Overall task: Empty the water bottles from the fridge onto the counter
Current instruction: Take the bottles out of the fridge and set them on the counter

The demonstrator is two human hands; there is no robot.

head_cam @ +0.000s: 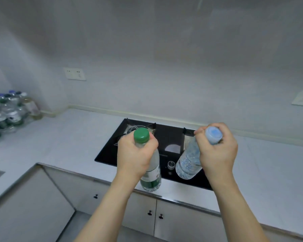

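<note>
I have a bottle in each hand, both carried above the counter near the middle of the frame. My left hand (136,154) is wrapped tight round the neck and shoulder of a clear plastic water bottle with a green screw cap and green label (151,173), which hangs roughly upright over the counter's front edge. My right hand (218,151) is closed round the neck of a clear, ribbed plastic water bottle with a pale blue cap and blue print (188,163), tilted so its base swings toward the centre. Neither bottle looks to be resting on anything; both hang over the black glass two-burner hob (166,137) set into the pale grey countertop (65,138).

At the far left of the frame a cluster of clear plastic bottles with blue, green and white caps (7,110) already stands on the counter by the wall corner, so I judge a good share of the work is done. The fridge is out of view, so I cannot tell how many bottles remain inside. What is left, at least, is to set these two down, probably on bare counter beside that group and off the hob.
</note>
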